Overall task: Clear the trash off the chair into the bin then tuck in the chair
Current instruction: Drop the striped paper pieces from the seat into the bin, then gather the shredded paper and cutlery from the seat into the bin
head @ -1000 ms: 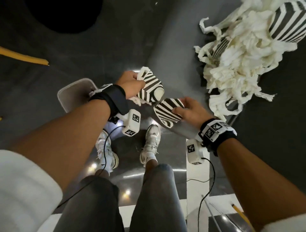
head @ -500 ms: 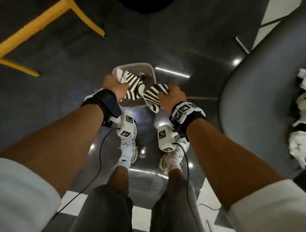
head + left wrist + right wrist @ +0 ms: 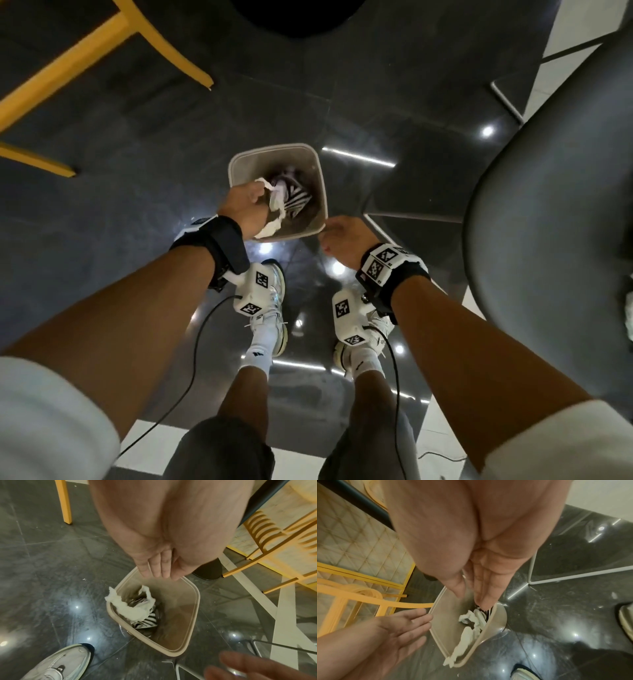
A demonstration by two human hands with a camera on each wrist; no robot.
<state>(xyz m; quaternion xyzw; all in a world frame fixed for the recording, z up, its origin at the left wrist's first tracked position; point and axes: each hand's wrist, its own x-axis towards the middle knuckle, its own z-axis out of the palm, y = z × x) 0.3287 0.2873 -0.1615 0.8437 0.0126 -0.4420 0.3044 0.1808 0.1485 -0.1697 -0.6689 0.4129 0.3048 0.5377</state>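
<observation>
The beige bin (image 3: 274, 148) stands on the dark floor in front of my feet. Inside it lie striped paper cups (image 3: 295, 200). A white shredded paper strip (image 3: 130, 605) hangs over the bin's near rim (image 3: 195, 601). My left hand (image 3: 246, 205) hovers above the bin's left side with its fingers (image 3: 157, 566) straight, holding nothing. My right hand (image 3: 342, 236) is by the near right corner, its fingers (image 3: 481, 592) also straight and empty. The dark grey chair seat (image 3: 548, 205) curves in at the right, with a scrap of pale trash (image 3: 628, 315) at the frame edge.
Yellow chair legs (image 3: 102, 44) stand at the upper left, and a black round table base (image 3: 298, 17) at the top. My white shoes (image 3: 270, 308) are just short of the bin. White metal chair legs (image 3: 257, 597) rise to the bin's right.
Both hands carried the striped cups from the chair to over the bin and let go. The cups and a paper strip now lie in the bin, and both hands are empty.
</observation>
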